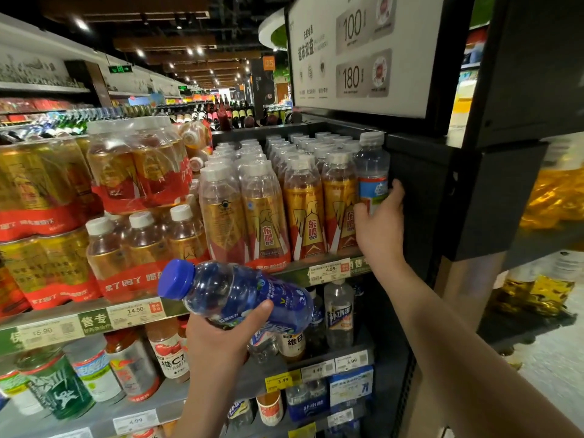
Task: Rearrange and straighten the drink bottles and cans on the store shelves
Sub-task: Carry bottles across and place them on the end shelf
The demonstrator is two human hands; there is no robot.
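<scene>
Blue bottle (246,295) (one) in left hand (221,336); right hand (379,222) grips one clear bottle (372,175).

Dim aisle, ceiling spotlights (139,52) glaring; wide-angle edge warp; right edge blurred.

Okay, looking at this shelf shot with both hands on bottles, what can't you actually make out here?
All in the head view:
- Lower part of the clear bottle with the blue and white label: covered by the right hand.
- Underside of the blue bottle: hidden by the left hand.
- Small print on the price tags: too small.
- Yellow goods at the right edge: blurred, behind the black shelf end panel.
</scene>
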